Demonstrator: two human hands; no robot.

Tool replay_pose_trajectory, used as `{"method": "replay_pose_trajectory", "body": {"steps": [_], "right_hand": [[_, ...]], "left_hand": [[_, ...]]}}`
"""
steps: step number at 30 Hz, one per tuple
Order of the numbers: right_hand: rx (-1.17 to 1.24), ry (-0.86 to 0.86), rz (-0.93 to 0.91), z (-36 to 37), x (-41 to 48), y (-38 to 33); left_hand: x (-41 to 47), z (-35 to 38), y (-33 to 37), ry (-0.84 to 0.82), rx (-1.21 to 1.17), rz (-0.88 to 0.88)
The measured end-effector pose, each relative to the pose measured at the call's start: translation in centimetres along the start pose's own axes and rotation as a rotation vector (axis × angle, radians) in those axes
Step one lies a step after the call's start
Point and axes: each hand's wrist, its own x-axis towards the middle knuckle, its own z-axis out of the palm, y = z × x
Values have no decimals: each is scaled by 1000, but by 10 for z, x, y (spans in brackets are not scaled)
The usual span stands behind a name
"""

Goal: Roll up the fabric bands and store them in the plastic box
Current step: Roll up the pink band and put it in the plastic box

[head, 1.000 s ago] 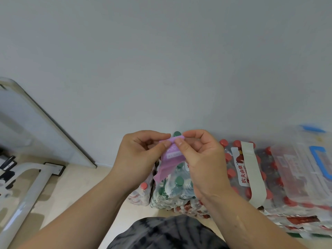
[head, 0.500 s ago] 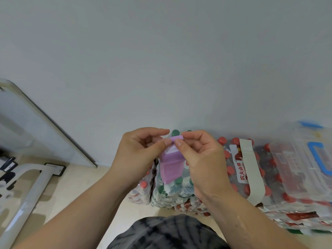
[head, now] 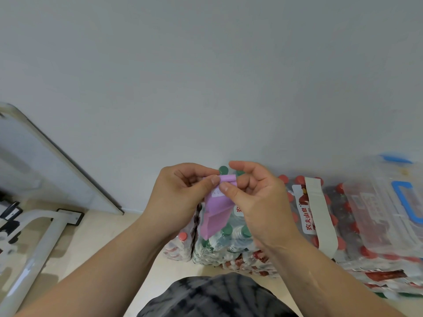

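Above the floor (head: 96, 227) near the foot of the grey wall (head: 206, 76), both hands hold a purple fabric band (head: 216, 216) up in mid-air, touching nothing below it. Its top end is turned over into a small tight roll, and the loose remainder hangs down and slightly leftward between the wrists, with a small white label (head: 217, 192) showing just under the roll. The left hand (head: 183, 195) keeps a closed grip on the roll's left end, thumb tip against forefinger. The right hand (head: 258, 202) has its grip on the other end: the thumb presses the front of the roll and the middle fingers curl behind it, while the forefinger is lifted clear above.

Beneath the hands, packs of green-capped bottles (head: 231, 239) stand on the floor against the wall. Just to their right lies a shrink-wrapped pack of red-capped bottles (head: 304, 209), with a beige band (head: 320, 213) draped flat across its top. The clear plastic box (head: 370, 202) with a blue latch (head: 396, 200) rests on the bottle packs at the right edge, its lid on, well apart from the purple band. A whiteboard (head: 45, 168) leans on the wall at the left, with a white metal frame (head: 34, 236) in front of it.
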Motion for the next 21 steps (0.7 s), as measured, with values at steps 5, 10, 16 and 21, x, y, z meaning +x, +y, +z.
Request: {"method": "replay_pose_trajectory", "body": {"steps": [5, 10, 16, 21], "right_hand": [[-44, 0, -27, -3, 3, -4], [-49, 85, -62, -2, -1, -10], [-24, 121, -92, 3, -2, -9], [-41, 116, -105, 2, -2, -10]], "left_hand": [[1, 3, 0, -1, -16, 4], [3, 7, 0, 46, -95, -10], [1, 13, 3, 14, -118, 40], [2, 12, 1, 17, -150, 41]]}}
